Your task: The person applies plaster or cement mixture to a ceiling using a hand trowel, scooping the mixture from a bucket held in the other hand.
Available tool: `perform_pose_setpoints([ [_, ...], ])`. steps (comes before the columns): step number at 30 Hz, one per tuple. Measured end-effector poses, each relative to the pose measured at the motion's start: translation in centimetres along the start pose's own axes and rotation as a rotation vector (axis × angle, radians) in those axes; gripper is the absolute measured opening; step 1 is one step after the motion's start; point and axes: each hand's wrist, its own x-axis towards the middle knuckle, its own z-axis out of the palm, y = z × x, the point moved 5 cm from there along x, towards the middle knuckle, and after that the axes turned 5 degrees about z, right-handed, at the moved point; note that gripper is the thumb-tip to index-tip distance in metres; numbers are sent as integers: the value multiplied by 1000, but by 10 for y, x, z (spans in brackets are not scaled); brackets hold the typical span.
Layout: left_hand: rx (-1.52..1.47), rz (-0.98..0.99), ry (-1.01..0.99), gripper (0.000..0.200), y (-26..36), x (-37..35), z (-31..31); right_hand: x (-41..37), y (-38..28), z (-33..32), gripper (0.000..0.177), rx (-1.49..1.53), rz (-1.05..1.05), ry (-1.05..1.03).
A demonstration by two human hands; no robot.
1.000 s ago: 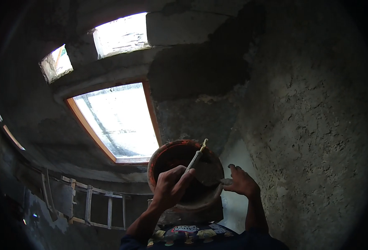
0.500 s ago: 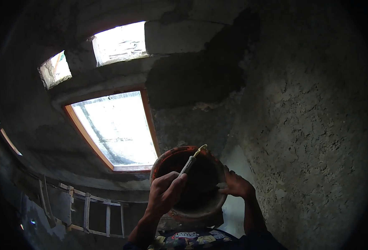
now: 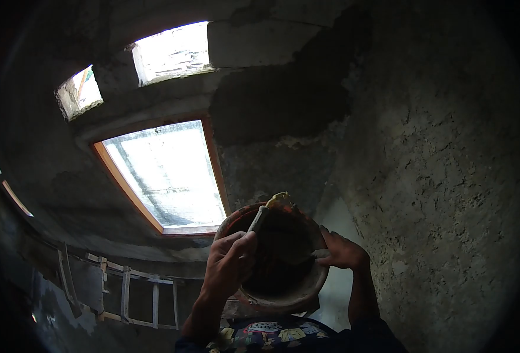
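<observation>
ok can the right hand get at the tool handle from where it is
Probably yes: the right hand is at the bucket's rim, and the handle's upper part shows above the left hand, with seemingly just the bucket's mouth between.

You're in a building interior under construction or repair: patchy, rough-plastered wall, two raw openings above a wood-framed window, rough timber frame along the lower left.

Rough grey plastered wall at right. Bright window with orange-brown wooden frame below two unglazed openings. Pale wooden ladder-like frame, lower left.
</observation>
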Motion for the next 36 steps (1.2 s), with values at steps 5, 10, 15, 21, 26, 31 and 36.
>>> perform_pose_setpoints([
  [5,-46,21,63,28,-1,1,-16,-8,-6,-5,100,6,28,8],
  [10,113,91,145,28,3,1,-41,-13,-14,-5,99,6,37,44],
  [15,810,79,436,34,-7,8,-101,-18,-18,-8,98,-21,72,31],
  [21,1189,285,492,34,-22,10,-115,-17,-14,-2,98,-5,28,92],
  [26,1301,315,485,36,-22,11,-110,-17,-11,-1,102,59,97,54],
  [31,1230,-7,390,36,-19,14,-106,-20,-4,2,103,101,102,67],
  [36,1273,113,412,32,-26,20,-103,-23,6,6,102,162,119,78],
])
